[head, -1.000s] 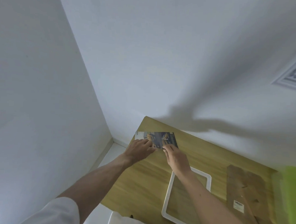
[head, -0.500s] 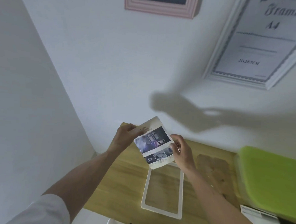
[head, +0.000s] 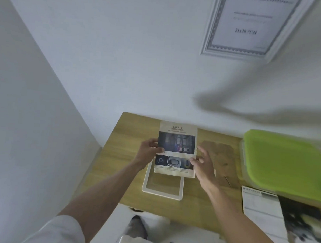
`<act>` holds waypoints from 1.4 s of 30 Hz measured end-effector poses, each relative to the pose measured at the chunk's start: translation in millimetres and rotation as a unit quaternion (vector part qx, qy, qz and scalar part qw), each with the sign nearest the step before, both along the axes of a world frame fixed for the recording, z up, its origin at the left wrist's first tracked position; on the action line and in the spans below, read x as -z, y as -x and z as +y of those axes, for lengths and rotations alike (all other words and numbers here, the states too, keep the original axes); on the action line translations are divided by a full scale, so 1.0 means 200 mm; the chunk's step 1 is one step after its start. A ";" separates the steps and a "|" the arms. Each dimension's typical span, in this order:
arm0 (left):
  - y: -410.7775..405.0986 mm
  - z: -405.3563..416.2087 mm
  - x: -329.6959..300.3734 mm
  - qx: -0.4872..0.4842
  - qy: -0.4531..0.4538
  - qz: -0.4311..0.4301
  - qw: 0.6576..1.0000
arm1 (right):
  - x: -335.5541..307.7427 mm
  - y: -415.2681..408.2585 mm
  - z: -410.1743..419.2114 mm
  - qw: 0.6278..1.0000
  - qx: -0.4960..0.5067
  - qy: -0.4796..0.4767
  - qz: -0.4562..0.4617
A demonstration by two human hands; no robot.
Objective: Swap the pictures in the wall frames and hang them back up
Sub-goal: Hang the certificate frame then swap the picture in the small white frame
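Observation:
I hold a printed picture (head: pixel 177 149), a sheet headed "SAFETY" with car photos, above the wooden table (head: pixel 122 138). My left hand (head: pixel 148 151) grips its left edge with the thumb on top. My right hand (head: pixel 202 163) touches its lower right edge with the fingers spread. Under the sheet lies an empty white frame (head: pixel 162 191), flat on the table, its upper part hidden by the picture. A brown backing board (head: pixel 220 156) lies right of the frame. A white frame holding a certificate sheet (head: pixel 250 28) hangs on the wall at the upper right.
A container with a green lid (head: pixel 285 162) stands at the table's right side. In front of it lies another printed sheet (head: pixel 265 210) with a dark photo. The table stands in a corner between two white walls.
The picture has turned from tilted to upright and come down over the white frame. My right hand's fingers have spread. The view has swung right and down.

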State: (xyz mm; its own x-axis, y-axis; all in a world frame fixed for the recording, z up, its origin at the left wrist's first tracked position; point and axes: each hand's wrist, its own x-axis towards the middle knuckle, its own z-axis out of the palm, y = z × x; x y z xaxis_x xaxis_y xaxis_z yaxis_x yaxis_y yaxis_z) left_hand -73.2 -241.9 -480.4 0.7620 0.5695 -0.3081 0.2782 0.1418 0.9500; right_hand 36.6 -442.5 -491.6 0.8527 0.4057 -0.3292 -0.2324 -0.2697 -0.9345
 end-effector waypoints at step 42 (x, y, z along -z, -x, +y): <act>0.19 0.05 0.46 0.197 -0.337 0.239 0.889 | 0.28 0.22 0.06 0.904 -0.160 0.367 -0.146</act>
State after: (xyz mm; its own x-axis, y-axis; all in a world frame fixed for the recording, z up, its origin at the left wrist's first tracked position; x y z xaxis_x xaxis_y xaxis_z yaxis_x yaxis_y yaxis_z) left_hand -111.1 -232.0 -573.4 0.8172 0.4648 -0.3408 0.5747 -0.6131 0.5420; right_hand -7.2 -430.9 -548.0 0.8242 0.4110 -0.3896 0.1959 -0.8524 -0.4848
